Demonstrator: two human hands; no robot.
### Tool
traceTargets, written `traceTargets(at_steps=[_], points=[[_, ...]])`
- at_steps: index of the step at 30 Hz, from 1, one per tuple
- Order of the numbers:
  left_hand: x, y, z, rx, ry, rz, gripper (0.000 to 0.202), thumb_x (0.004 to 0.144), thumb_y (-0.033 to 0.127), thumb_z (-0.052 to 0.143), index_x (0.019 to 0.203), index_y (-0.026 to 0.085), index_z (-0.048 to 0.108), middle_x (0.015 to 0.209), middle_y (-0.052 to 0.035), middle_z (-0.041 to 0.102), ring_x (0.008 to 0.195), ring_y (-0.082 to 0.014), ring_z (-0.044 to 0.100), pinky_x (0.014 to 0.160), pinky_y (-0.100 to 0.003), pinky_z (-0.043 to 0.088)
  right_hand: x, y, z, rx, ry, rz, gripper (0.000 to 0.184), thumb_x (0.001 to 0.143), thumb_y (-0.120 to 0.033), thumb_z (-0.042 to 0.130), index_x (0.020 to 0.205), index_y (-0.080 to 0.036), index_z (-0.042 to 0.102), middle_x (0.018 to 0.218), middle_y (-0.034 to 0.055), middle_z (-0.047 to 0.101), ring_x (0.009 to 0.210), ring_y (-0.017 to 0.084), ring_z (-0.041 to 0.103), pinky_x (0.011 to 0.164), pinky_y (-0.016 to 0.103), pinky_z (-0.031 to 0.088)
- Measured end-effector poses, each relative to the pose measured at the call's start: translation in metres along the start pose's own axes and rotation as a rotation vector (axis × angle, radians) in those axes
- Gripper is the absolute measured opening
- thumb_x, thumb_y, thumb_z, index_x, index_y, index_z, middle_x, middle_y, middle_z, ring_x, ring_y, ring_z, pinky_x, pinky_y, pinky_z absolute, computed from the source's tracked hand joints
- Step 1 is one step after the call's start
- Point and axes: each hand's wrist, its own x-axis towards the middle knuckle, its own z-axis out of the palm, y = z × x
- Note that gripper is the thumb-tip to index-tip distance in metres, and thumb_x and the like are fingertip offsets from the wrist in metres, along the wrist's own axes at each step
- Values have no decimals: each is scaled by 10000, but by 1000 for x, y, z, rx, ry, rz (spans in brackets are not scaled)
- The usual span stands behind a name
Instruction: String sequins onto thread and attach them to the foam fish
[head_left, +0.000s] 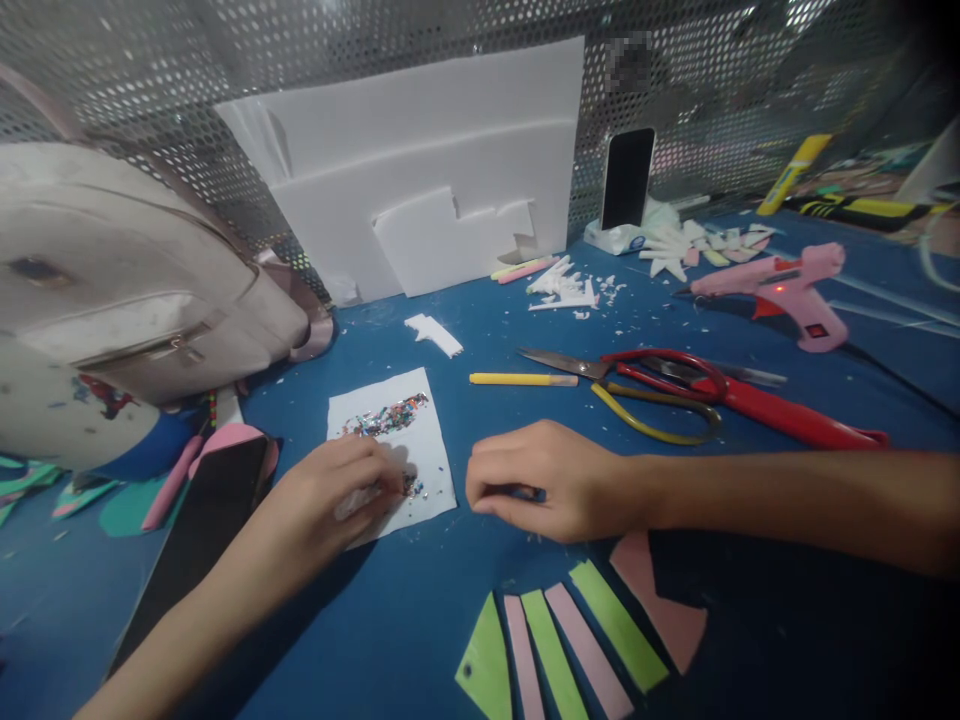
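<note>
A white sheet of paper [436,450] lies on the blue table with loose multicoloured glitter flakes [390,415] in a band and a smaller pile. My left hand [352,485] is over the paper, its fingers closed together at the smaller pile; whatever they pinch is hidden. To the right of the paper, my right hand [551,480] rests low with fingers curled toward the thumb, and I cannot make out anything in it. Below it lie green strips [555,650], pink strips [589,650] and a pink tail-shaped piece [660,605], forming a fish shape.
A yellow pen [523,380], scissors [600,368] and a red-handled tool [795,410] lie beyond my right hand. A pink glue gun [787,285] stands farther right. At left are a backpack [150,270] and a black phone [195,540]. White foam boards [435,170] lean behind.
</note>
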Motion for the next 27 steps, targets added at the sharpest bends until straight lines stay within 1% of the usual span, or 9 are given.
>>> traceTargets(at_steps=[3, 5, 7, 9, 11, 14, 19, 23, 27], points=[[0, 5, -1, -4, 4, -22, 129, 899, 212, 533, 818, 210, 634, 822, -29, 639, 797, -172, 580, 721, -287, 445, 0, -1, 0, 16, 3, 18, 88, 903, -115, 497, 852, -162, 551, 798, -12, 552, 641, 80, 429, 605, 218, 310], [-1, 6, -3, -51, 23, -42, 92, 883, 207, 548, 828, 213, 622, 833, -19, 644, 799, -168, 593, 732, -283, 450, 0, -1, -1, 30, 13, 30, 84, 897, -111, 502, 849, -160, 550, 802, -7, 563, 637, 81, 431, 598, 218, 306], [-3, 7, -3, -121, 68, -88, 58, 871, 196, 556, 834, 213, 597, 855, -15, 658, 807, -162, 612, 746, -281, 458, -1, -1, -1, 44, 31, 42, 81, 890, -108, 511, 839, -158, 549, 795, -6, 564, 630, 81, 429, 591, 218, 301], [-4, 10, -2, -193, 130, -140, 68, 859, 188, 567, 795, 209, 564, 842, -12, 669, 790, -155, 628, 735, -274, 463, -1, -2, -1, 52, 44, 54, 83, 878, -97, 518, 828, -156, 548, 784, -11, 558, 620, 76, 420, 589, 216, 299], [-5, 15, 2, -260, 190, -177, 98, 844, 183, 592, 755, 207, 559, 804, -6, 675, 761, -149, 637, 722, -267, 469, 0, -2, 0, 55, 48, 62, 83, 863, -86, 525, 823, -155, 547, 777, -16, 550, 614, 72, 411, 588, 214, 298], [-3, 26, 14, -387, 237, -229, 90, 839, 174, 607, 755, 207, 613, 777, -6, 683, 757, -148, 646, 717, -261, 485, 0, -2, 0, 56, 59, 66, 73, 853, -90, 532, 824, -156, 543, 763, -24, 541, 616, 70, 413, 587, 211, 296], [-2, 38, 29, -611, 215, -334, 84, 820, 193, 666, 738, 194, 648, 750, -12, 675, 729, -140, 643, 666, -229, 508, 0, -3, -1, 27, 69, 81, 57, 858, -122, 527, 820, -164, 532, 759, -26, 536, 625, 75, 414, 592, 216, 293], [-3, 38, 30, -660, 242, -349, 70, 804, 184, 689, 748, 201, 652, 755, -2, 672, 746, -129, 642, 677, -208, 513, -1, -3, 0, 4, 55, 79, 64, 850, -122, 526, 808, -169, 523, 753, -27, 535, 613, 76, 401, 587, 220, 284], [-1, 38, 30, -671, 238, -333, 80, 800, 163, 685, 736, 202, 657, 743, 2, 669, 731, -125, 639, 668, -205, 514, -1, -2, 2, -14, 49, 79, 63, 846, -126, 533, 804, -171, 521, 753, -30, 534, 620, 75, 407, 585, 220, 277]])
